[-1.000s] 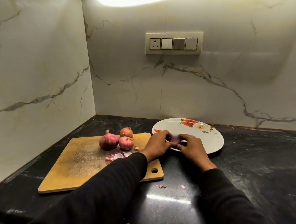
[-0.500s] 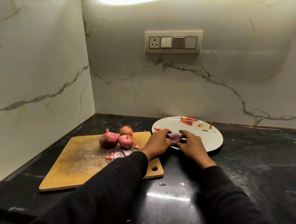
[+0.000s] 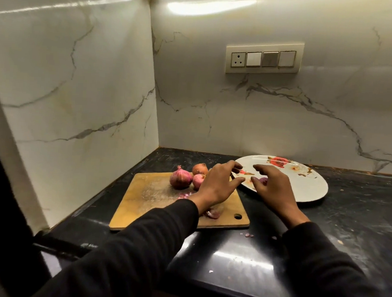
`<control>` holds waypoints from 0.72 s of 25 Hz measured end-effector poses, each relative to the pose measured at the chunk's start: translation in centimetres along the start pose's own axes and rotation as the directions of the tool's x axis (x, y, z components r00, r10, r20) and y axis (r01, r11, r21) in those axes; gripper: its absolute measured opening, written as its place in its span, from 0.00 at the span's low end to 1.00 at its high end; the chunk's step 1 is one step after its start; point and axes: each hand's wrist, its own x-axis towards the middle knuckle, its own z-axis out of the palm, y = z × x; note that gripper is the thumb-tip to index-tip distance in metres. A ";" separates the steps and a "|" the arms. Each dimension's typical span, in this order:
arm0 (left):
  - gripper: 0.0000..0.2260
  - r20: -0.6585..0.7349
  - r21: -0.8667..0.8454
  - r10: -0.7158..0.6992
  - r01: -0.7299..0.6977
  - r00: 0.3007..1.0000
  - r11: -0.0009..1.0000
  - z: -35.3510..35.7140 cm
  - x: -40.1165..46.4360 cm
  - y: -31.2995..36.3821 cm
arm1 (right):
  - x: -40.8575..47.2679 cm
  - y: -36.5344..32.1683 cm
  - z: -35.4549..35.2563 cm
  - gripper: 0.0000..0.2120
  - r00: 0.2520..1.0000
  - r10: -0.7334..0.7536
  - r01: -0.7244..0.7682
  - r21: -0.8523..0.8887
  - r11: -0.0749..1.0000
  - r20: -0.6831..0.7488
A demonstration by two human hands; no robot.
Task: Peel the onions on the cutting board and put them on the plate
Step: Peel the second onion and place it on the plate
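Three unpeeled onions point(image 3: 181, 177) are seen grouped at the far edge of the cutting board point(image 3: 154, 205), with loose skins point(image 3: 212, 213) lying nearer on it. The left hand point(image 3: 218, 184) is held above the board's right side, fingers spread and holding nothing. The right hand point(image 3: 271, 187) is poised over the plate point(image 3: 307, 185), fingers loosely apart, with the peeled onion point(image 3: 263, 180) resting on the plate just beyond its thumb.

Just the one cam, strapped to their head, looking forward and down at the desk point(image 3: 346, 226) corner from close up, wide-angle, both sleeves filling the bottom.
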 end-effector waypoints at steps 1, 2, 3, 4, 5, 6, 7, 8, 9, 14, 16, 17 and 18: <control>0.16 -0.017 0.021 0.000 0.001 1.000 1.000 -0.8 -0.6 -0.4 | -0.2 -0.7 0.4 0.18 1.000 -0.023 0.023 0.007 1.000 -0.001; 0.15 -0.042 0.038 0.000 0.001 0.999 0.999 -1.8 -1.2 -0.9 | -0.4 -1.4 1.0 0.18 0.999 -0.044 0.044 0.017 0.999 0.005; 0.13 -0.066 0.051 -0.007 0.011 0.998 0.999 -2.7 -1.8 -1.6 | -0.7 -2.2 1.6 0.17 0.998 -0.058 0.058 0.029 0.998 0.016; 0.12 -0.085 0.058 -0.018 0.023 0.996 0.998 -3.4 -2.3 -2.3 | -0.9 -3.1 2.3 0.17 0.997 -0.067 0.065 0.042 0.997 0.031; 0.11 -0.101 0.066 -0.044 0.051 0.994 0.997 -4.1 -2.9 -3.0 | -1.1 -3.9 3.1 0.17 0.996 -0.073 0.071 0.054 0.996 0.045; 0.11 -0.121 0.072 -0.068 0.078 0.990 0.994 -4.7 -3.4 -3.6 | -1.1 -4.6 3.9 0.17 0.995 -0.080 0.077 0.064 0.995 0.057; 0.10 -0.142 0.074 -0.091 0.102 0.986 0.992 -5.2 -3.9 -4.3 | -1.0 -5.2 4.6 0.17 0.994 -0.083 0.078 0.074 0.994 0.072; 0.09 -0.159 0.068 -0.107 0.119 0.981 0.991 -5.5 -4.3 -5.0 | -1.0 -5.8 5.4 0.17 0.993 -0.085 0.077 0.087 0.993 0.088; 0.09 -0.171 0.060 -0.124 0.136 0.977 0.989 -5.7 -4.6 -5.5 | -0.8 -6.2 6.0 0.18 0.991 -0.085 0.074 0.104 0.992 0.106; 0.09 -0.224 -0.050 -0.162 0.155 0.961 0.987 -5.6 -5.9 -6.6 | 0.1 -7.0 7.9 0.20 0.966 -0.093 0.062 0.131 0.989 0.242; 0.09 -0.231 -0.073 -0.143 0.130 0.962 0.989 -5.2 -6.2 -6.7 | 0.5 -6.8 8.4 0.19 0.957 -0.107 0.074 0.131 0.989 0.271; 0.09 -0.241 -0.061 -0.125 0.114 0.962 0.992 -5.1 -6.4 -6.8 | 0.6 -6.7 8.5 0.18 0.954 -0.115 0.081 0.132 0.988 0.277; 0.09 -0.251 -0.045 -0.107 0.099 0.962 0.994 -4.9 -6.6 -7.0 | 0.7 -6.7 8.7 0.17 0.953 -0.123 0.088 0.135 0.987 0.276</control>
